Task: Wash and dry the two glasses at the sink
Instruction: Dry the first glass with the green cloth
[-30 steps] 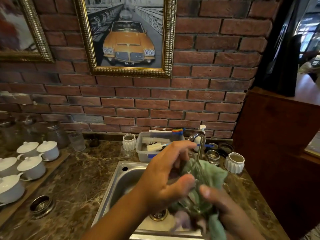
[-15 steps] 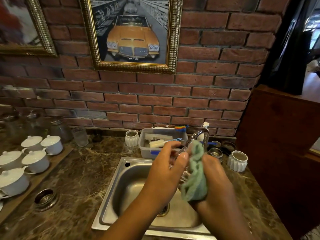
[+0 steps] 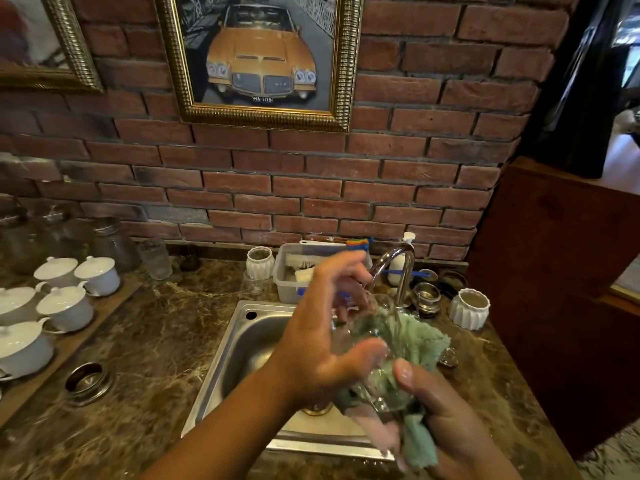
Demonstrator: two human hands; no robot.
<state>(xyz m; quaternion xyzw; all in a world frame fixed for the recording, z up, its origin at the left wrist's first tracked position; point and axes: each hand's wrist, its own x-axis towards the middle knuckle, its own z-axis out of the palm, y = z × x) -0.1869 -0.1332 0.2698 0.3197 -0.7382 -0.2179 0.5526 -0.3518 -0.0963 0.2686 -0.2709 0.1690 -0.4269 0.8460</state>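
While my left hand (image 3: pixel 320 344) grasps the glass (image 3: pixel 372 323) over the sink (image 3: pixel 242 344), my right hand (image 3: pixel 450 424), at four o'clock, clenches a green cloth (image 3: pixel 422 341).

Stainless steel sink (image 3: pixel 249 341) sunk in brown marble tabletop (image 3: pixel 156 358). Curved chrome faucet (image 3: pixel 403 268) behind it; grey plastic tub (image 3: pixel 287 275) left of faucet, white ribbed ceramic pot (image 3: pixel 469 308) right. White lidded cups (image 3: pixel 65 306) on wooden tray (image 3: pixel 97 327) far left. Clear glass (image 3: pixel 367 337) and green cloth (image 3: pixel 424 344) above sink, between left hand (image 3: pixel 322 344) and right hand (image 3: pixel 446 414).
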